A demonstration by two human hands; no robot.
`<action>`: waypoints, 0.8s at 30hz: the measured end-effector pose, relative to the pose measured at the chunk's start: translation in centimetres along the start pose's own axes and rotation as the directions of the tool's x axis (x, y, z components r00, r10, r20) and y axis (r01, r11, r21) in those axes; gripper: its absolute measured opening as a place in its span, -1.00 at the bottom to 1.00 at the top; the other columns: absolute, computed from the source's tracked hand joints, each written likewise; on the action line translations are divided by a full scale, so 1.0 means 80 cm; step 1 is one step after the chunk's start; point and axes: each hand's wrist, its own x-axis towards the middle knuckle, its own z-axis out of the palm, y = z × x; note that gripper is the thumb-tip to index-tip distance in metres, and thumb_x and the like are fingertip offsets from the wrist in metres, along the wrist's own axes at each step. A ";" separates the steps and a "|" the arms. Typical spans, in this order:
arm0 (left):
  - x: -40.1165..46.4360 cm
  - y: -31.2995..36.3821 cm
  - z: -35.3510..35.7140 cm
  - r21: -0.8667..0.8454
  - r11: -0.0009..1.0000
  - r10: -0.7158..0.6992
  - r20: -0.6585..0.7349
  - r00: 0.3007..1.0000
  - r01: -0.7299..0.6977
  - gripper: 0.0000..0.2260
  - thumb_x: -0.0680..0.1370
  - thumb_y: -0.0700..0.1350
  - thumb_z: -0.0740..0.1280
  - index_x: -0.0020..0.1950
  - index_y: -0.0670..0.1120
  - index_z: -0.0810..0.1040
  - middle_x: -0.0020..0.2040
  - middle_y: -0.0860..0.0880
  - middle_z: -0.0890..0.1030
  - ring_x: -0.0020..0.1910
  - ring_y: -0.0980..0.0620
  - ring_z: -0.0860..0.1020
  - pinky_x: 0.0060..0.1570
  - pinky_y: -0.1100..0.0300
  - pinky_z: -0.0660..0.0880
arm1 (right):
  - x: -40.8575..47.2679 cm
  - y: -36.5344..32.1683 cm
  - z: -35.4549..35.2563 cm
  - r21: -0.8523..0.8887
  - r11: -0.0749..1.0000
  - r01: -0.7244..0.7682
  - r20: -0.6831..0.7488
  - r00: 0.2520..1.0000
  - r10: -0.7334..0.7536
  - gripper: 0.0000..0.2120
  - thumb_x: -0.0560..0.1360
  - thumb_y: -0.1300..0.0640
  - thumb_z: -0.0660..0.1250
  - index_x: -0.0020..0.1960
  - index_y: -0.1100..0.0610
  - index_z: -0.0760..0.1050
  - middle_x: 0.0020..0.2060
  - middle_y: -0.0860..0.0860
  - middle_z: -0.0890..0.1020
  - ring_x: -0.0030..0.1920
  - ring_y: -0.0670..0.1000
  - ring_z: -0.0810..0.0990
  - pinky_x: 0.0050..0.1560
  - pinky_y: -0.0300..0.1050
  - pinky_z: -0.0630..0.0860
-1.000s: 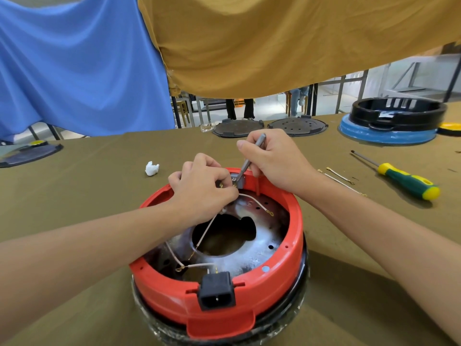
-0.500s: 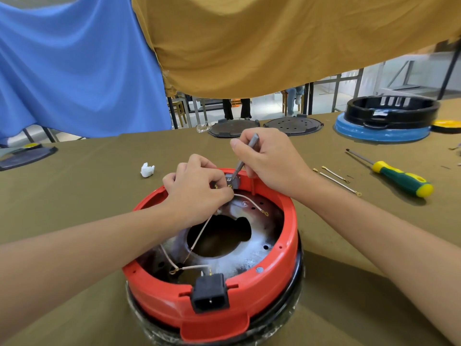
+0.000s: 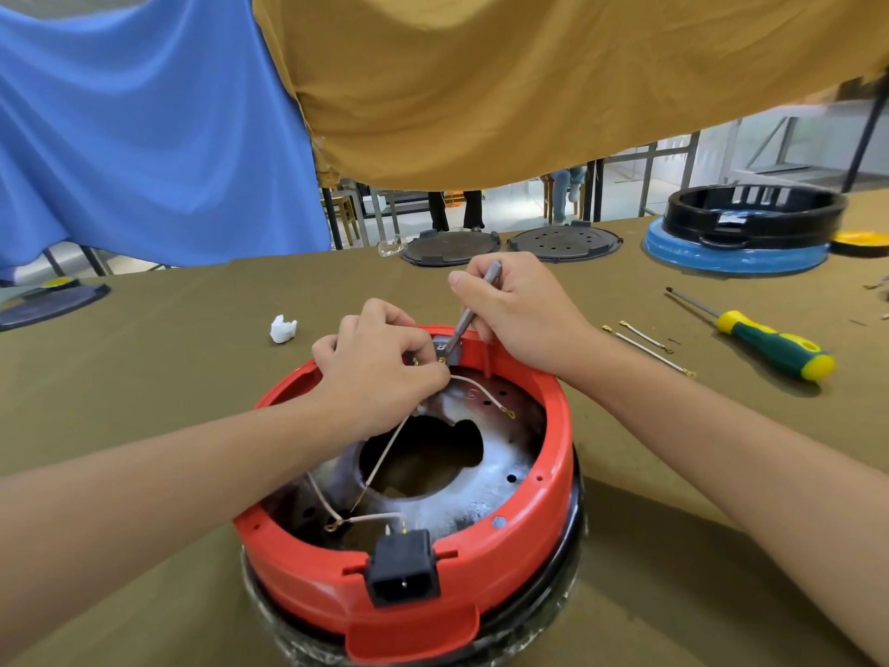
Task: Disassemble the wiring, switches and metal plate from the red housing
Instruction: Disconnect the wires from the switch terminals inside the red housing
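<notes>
- We have the red housing (image 3: 543, 531) at the near edge of the bench (image 3: 144, 377), open side up, with the metal plate (image 3: 490, 479) still seated inside and the black power socket (image 3: 403, 568) clipped into its near wall.
- Our right hand (image 3: 522, 312) is curled round a thin grey metal tool (image 3: 474, 305), its tip pressed at the small grey switch (image 3: 447, 348) on the far rim. If the tip slips off the terminal, we judge it could jab the left fingers right beside it.
- Our left hand (image 3: 380, 373) pinches the white wires (image 3: 385, 454) close to that switch. Pulling on the wire itself, not the brass lug, could tear the lead out of its crimp.
- A loose lead with a ring terminal (image 3: 509, 414) lies across the plate; it could snag as the switch comes free.
- Levering hard against the thin red rim could crack the plastic clip; how the switch is held there, we cannot tell.
- The housing sits on a black base (image 3: 575, 522) and neither hand steadies it, so a sideways push could shift it.
- The green-and-yellow screwdriver (image 3: 765, 341) and two removed leads (image 3: 647, 344) lie toward the right edge, well apart.
</notes>
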 end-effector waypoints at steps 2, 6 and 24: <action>0.000 0.000 -0.001 -0.011 1.000 -0.011 0.004 1.000 0.011 -0.83 0.38 0.00 0.41 -0.41 0.07 0.52 0.05 0.17 0.41 0.18 0.12 0.33 -0.06 0.21 -0.01 | 0.000 -0.001 0.000 0.007 1.000 -0.003 -0.005 1.000 0.004 -0.65 0.61 0.15 0.24 -0.23 0.40 0.39 -0.57 0.02 0.49 -0.54 -0.13 0.41 -0.32 -0.09 0.44; 0.000 0.000 -0.003 -0.025 0.999 -0.025 0.015 1.000 0.025 -0.83 0.37 -0.01 0.42 -0.41 0.07 0.52 0.05 0.18 0.42 0.17 0.13 0.34 -0.04 0.21 0.00 | -0.001 -0.001 -0.001 0.036 0.999 -0.003 -0.010 1.000 0.003 -0.64 0.60 0.15 0.25 -0.26 0.39 0.38 -0.59 -0.01 0.46 -0.52 -0.07 0.42 -0.28 0.01 0.52; -0.020 0.013 -0.042 -0.161 0.982 0.143 0.301 0.943 -0.098 -0.90 0.37 0.20 0.45 -0.22 0.22 0.64 0.23 0.34 0.30 0.40 0.21 0.21 0.48 -0.09 0.10 | -0.013 -0.005 -0.014 0.307 0.950 -0.048 -0.153 0.983 0.099 -0.64 0.66 0.17 0.24 -0.25 0.36 0.45 -0.61 -0.03 0.41 -0.56 -0.11 0.36 -0.30 0.24 0.54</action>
